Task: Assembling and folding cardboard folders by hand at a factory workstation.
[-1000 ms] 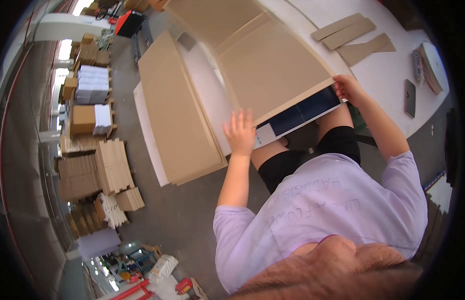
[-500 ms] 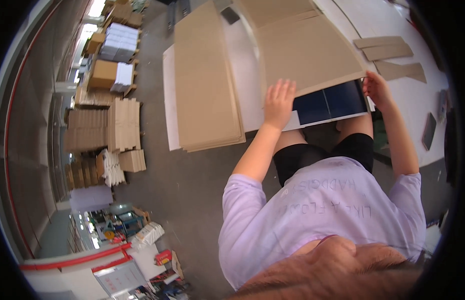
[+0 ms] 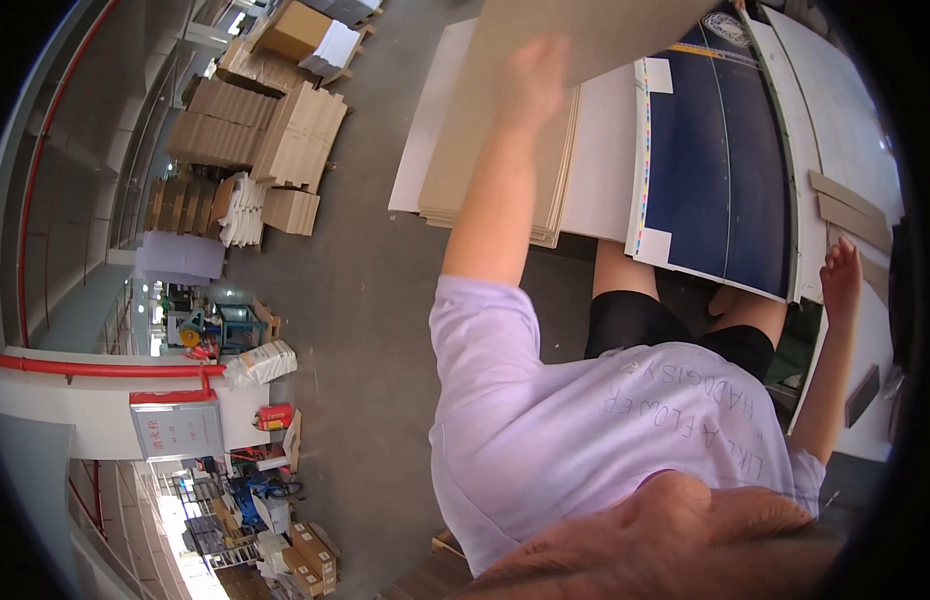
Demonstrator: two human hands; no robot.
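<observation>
My left hand (image 3: 533, 85), blurred by motion, grips the edge of a large brown cardboard sheet (image 3: 635, 35). This sheet is over a stack of similar cardboard sheets (image 3: 555, 195) on the left of the table. Directly before me lies a dark blue printed sheet (image 3: 695, 170) with white edges and a strip of small colour patches along its left side. My right hand (image 3: 842, 275) is to the right of the printed sheet, near some cardboard strips (image 3: 847, 215), its fingers apart and nothing in it.
A phone-like dark slab (image 3: 862, 395) rests on the white table surface (image 3: 845, 110) at the right. Across the aisle on the left stand stacked cardboard (image 3: 300, 135) and a pale bundle (image 3: 242, 210). A red fire extinguisher (image 3: 274, 417) stands farther back.
The cardboard sheet has come off the printed sheet and swung left with my left hand, uncovering the blue print. My right hand has let go and moved right. The view has turned.
</observation>
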